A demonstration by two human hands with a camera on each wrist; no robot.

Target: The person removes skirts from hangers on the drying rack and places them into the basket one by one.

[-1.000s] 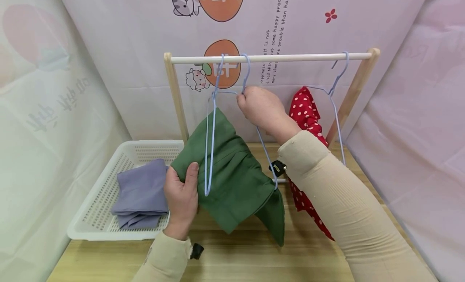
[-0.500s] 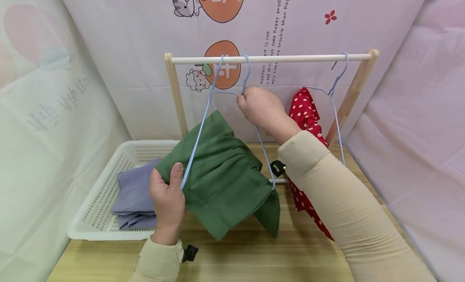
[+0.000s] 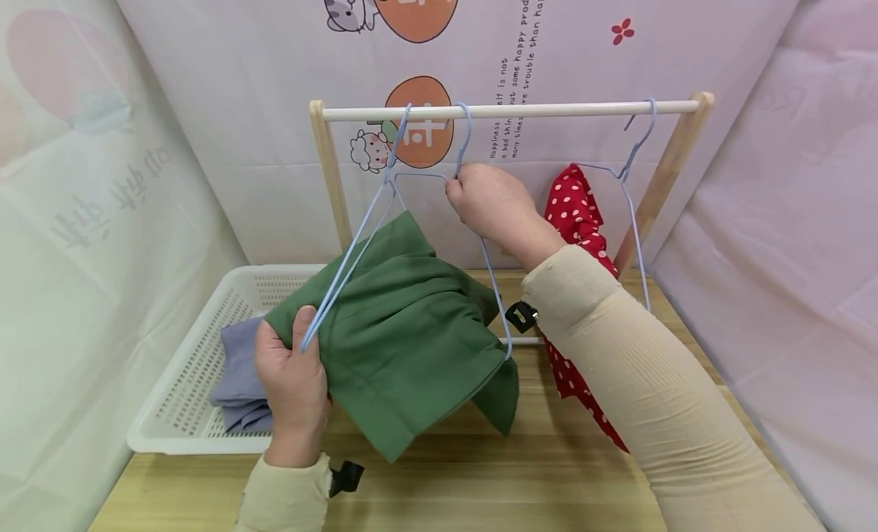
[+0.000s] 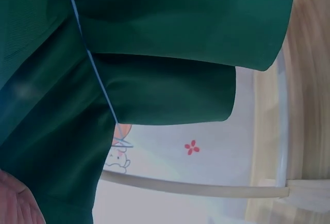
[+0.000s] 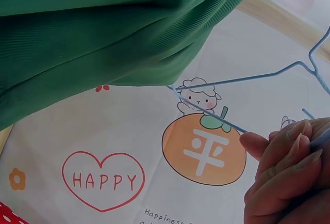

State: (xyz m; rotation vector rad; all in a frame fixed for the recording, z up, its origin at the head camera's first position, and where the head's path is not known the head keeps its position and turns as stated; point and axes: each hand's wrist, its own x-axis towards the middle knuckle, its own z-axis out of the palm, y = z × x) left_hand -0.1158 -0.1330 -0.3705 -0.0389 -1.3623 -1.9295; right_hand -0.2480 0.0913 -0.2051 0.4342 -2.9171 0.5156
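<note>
Your left hand (image 3: 291, 376) pinches the left edge of the green garment (image 3: 405, 341), thumb on the near face. Your right hand (image 3: 497, 204) grips the middle hanger (image 3: 495, 292) just below its hook, fingers curled around the wire. The garment lies across this hanger: the hanger's lower right corner shows in front of the cloth, and its left side passes behind. The left hanger (image 3: 396, 147) tilts across the garment toward your left thumb; contact cannot be told. All 3 hangers hook over the white rail (image 3: 562, 110). The red polka-dot cloth (image 3: 575, 204) hangs at the right hanger (image 3: 639, 145). The white basket (image 3: 178, 445) contains purple cloth (image 3: 243, 372).
</note>
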